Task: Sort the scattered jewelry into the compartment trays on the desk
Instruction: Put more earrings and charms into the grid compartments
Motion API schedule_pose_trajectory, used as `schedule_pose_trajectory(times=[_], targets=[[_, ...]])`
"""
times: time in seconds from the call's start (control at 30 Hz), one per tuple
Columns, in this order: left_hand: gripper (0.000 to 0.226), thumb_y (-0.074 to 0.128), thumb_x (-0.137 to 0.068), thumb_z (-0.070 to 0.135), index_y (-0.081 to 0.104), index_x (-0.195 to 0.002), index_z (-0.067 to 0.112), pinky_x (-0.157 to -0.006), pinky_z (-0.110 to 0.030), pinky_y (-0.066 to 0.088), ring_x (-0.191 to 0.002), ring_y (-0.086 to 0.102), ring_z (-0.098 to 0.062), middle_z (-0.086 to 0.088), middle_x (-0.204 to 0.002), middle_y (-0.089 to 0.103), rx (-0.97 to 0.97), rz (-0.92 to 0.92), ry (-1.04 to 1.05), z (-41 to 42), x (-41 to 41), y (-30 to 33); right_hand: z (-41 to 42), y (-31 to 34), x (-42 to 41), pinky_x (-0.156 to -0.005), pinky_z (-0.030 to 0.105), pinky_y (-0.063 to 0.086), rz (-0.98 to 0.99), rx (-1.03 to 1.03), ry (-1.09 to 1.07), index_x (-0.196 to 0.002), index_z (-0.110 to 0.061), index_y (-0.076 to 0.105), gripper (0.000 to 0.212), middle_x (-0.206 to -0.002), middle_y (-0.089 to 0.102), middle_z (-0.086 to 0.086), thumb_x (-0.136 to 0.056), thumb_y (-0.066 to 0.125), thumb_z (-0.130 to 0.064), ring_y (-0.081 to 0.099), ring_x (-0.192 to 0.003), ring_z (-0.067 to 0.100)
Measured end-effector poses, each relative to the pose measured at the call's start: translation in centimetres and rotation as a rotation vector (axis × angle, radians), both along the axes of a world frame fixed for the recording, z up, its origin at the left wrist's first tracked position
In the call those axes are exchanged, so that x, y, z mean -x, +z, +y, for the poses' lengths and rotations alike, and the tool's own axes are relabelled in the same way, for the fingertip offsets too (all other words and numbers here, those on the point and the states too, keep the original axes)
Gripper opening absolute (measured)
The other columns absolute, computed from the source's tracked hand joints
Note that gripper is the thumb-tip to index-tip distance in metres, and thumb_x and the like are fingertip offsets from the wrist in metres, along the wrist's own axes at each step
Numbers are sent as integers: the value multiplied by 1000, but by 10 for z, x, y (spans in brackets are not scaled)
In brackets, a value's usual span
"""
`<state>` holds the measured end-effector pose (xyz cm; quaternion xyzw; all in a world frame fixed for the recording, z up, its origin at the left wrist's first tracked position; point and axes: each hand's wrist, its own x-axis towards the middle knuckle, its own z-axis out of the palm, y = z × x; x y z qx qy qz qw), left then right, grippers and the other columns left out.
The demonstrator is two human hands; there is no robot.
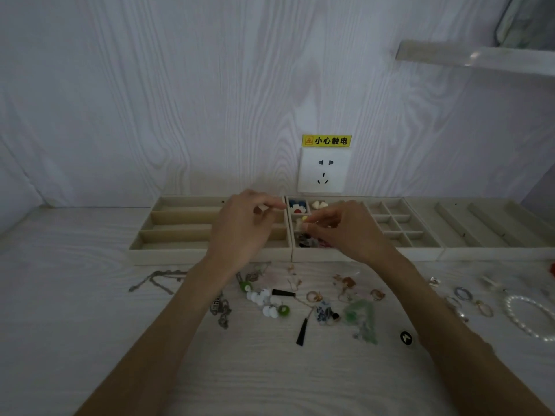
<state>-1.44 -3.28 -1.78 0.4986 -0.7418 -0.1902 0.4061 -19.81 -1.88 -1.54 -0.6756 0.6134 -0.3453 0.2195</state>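
Observation:
Three beige compartment trays stand along the wall: a long-slot tray (180,226) at left, a small-cell tray (399,232) in the middle, a ridged tray (492,229) at right. My right hand (345,229) hovers over the middle tray's left cells and pinches a small pale piece with a yellow bit (301,224). My left hand (243,226) hangs above the left tray, thumb and fingers pinched together; what they hold is too small to tell. Scattered jewelry lies in front: a chain (156,279), white and green beads (264,301), a green pendant (360,316), a pearl bracelet (528,316).
Some cells of the middle tray hold pieces: a blue, white and red one (297,207), pale hearts (319,204) and dark items (306,240). A wall socket (323,171) sits behind the trays. Rings (464,294) lie at right. A black tassel (301,331) and a black round tag (406,337) lie nearer me.

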Motion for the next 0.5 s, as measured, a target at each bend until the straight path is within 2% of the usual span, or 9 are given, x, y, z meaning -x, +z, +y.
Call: schedule_pose_trajectory(times=[0.07, 0.13, 0.23, 0.33, 0.43, 0.5], targets=[[23, 56, -91, 14, 70, -97, 30, -81, -32, 49, -88, 57, -9, 9, -100, 64, 2, -10, -29, 3, -1, -3, 1, -1, -1, -49, 6, 36, 94, 24, 26, -90, -27, 75, 15, -65, 60, -19, -79, 71, -37, 53, -55, -10], [26, 55, -90, 10, 71, -98, 29, -81, -32, 50, -88, 57, -9, 7, -101, 65, 1, -11, -37, 3, -1, -4, 2, -3, -2, -49, 11, 32, 191, 45, 41, -93, -30, 74, 19, -70, 57, -17, -80, 68, -41, 51, -61, -4], [30, 52, -91, 6, 70, -100, 29, -80, -25, 48, -87, 55, -4, 8, -104, 66, -3, -29, -43, 3, 0, -4, 1, -4, 1, -56, 15, 31, 190, 151, 13, -95, -31, 73, 19, -74, 56, -12, -81, 68, -40, 48, -67, 0], [36, 49, -90, 2, 70, -101, 29, -85, -31, 47, -98, 54, -9, 8, -108, 65, 28, -99, -75, 2, 1, -7, 0, -4, 8, -69, 26, 38, 251, 274, -14, -91, -32, 73, 15, -78, 59, -8, -84, 64, -41, 49, -77, 10], [31, 42, -94, 17, 68, -101, 31, -93, -27, 32, -115, 39, -10, 12, -120, 57, 75, -330, -91, 4, 3, -9, 4, -6, 10, -83, 36, 37, 411, 265, 23, -91, -27, 74, 29, -93, 60, -7, -93, 49, -43, 44, -93, 14], [45, 24, -91, 35, 67, -105, 32, -94, -27, 27, -121, 31, -8, 13, -129, 49, 86, -441, -126, 7, 6, -11, 6, -9, 8, -90, 36, 31, 497, 230, 30, -89, -21, 73, 51, -104, 59, -9, -95, 32, -50, 41, -101, 15]])
